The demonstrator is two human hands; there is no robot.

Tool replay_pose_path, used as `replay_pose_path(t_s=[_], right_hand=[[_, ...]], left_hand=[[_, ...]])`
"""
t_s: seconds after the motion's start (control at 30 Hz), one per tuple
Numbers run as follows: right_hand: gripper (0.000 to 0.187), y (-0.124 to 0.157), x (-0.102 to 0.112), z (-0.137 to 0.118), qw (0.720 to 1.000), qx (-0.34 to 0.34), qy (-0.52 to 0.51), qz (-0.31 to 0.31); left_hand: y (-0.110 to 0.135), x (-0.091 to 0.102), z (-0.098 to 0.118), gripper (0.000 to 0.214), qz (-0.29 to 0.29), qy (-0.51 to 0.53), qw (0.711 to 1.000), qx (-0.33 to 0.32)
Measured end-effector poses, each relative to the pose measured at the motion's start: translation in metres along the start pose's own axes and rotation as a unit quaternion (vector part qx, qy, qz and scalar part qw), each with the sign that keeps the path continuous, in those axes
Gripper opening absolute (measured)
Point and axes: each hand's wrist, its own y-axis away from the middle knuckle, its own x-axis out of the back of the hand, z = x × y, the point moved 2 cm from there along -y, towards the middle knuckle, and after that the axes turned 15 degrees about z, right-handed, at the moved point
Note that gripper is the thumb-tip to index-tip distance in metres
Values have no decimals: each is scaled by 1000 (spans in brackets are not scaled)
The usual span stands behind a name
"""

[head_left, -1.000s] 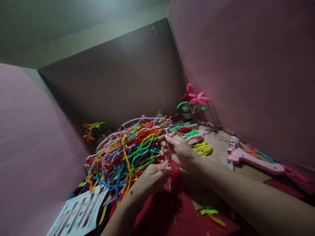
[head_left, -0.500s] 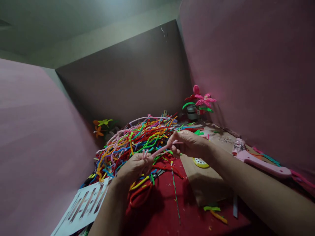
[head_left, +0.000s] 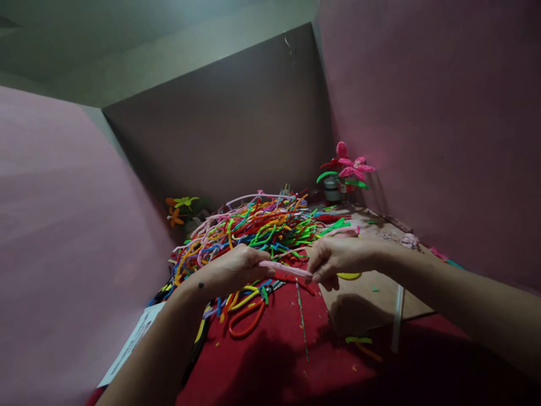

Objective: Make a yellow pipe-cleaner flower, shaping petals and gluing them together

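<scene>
A light pink pipe cleaner (head_left: 287, 269), which looks folded or doubled, stretches between my two hands above the red table cover. My left hand (head_left: 243, 264) is closed on its left end, fingers pointing right. At its right end, my right hand (head_left: 329, 262) pinches it between thumb and fingers. Behind my hands lies a big heap of coloured pipe cleaners (head_left: 253, 225). Scissors with orange handles (head_left: 247, 327) rest on the cover below my left hand, beside a yellow-handled tool (head_left: 245, 299).
A brown board (head_left: 372, 299) lies on the right, with a clear strip (head_left: 397, 321) across its edge. Pink pipe-cleaner flowers (head_left: 357, 168) stand at the back right, orange and yellow ones (head_left: 175, 216) at the back left. A printed sheet (head_left: 131, 344) lies at left. Walls enclose the table.
Both hands have turned, and the pink pipe cleaner now slopes down to the right instead of up. My left forearm has swung inward over the printed sheet; the view has shifted slightly.
</scene>
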Motion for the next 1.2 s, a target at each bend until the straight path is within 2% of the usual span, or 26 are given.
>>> replay_pose_path(t_s=[0.07,0.17,0.23,0.27,0.3,0.33,0.43,0.5,0.53,0.57,0.67,0.73,0.8,0.87,1.07,1.2], right_hand=[[14,-1,-3,0,1000,3,27,12],[23,-1,-3,-3,992,13,66,104],[34,0,-2,-5,983,18,71,165],[37,1,-3,-4,980,18,59,188],[39,2,-3,-4,977,17,39,208],[38,2,-4,-2,974,13,13,227],[34,-3,-13,6,962,-22,-81,261],[30,-8,-24,9,953,-45,-123,272],[28,-10,-30,9,950,-51,-135,279],[26,-11,-36,9,945,-56,-143,288],[21,-11,-52,1,933,-74,-193,296],[21,-8,-60,-6,923,-76,-262,273],[22,-3,-63,-14,915,-70,-307,251],[22,1,-64,-19,914,-65,-308,256],[19,1,-71,-18,924,-57,-236,296],[21,3,-71,-9,918,-79,-225,318]], left_hand=[[-1,2,1,32,4,12,1000,0],[-2,1,-2,31,12,80,996,34],[-4,0,-8,27,50,192,977,80],[-5,-1,-12,24,88,270,953,102],[-7,-1,-17,20,138,355,917,122],[-9,-2,-22,18,194,441,866,133],[-18,-3,-37,17,337,643,671,150],[-26,-2,-45,22,388,723,549,161],[-31,-1,-48,26,394,750,502,173],[-36,1,-50,30,396,764,477,179],[-48,9,-55,38,416,778,441,166],[-52,15,-58,40,439,781,419,147],[-52,18,-59,41,452,785,403,130],[-50,19,-59,41,459,790,391,114],[-45,19,-57,42,482,792,368,67],[-44,19,-51,38,474,790,384,53]])
